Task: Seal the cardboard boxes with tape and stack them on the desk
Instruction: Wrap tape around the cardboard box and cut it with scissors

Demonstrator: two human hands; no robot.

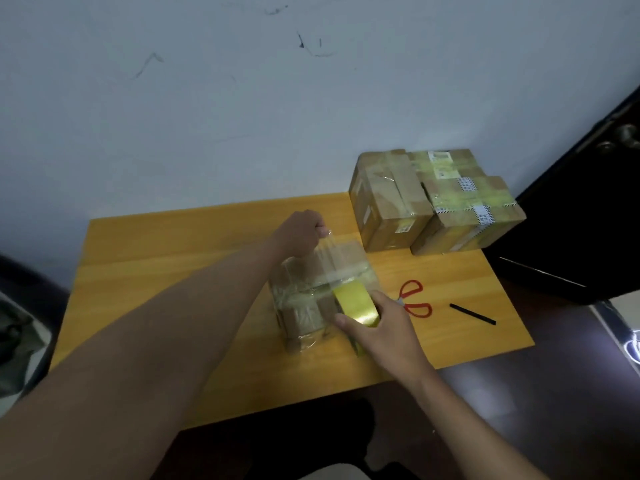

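The right hand [388, 327] hides the scissors' [414, 301] blades.

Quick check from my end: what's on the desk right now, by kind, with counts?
Cardboard boxes: 3, one being taped, two at the back right
Tape rolls: 1, in the right hand
Scissors: 1
Black sticks: 1
Total: 6

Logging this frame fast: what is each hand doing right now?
Left hand: closed, pinching the free end of the clear tape strip.
Right hand: closed around the yellow tape roll.
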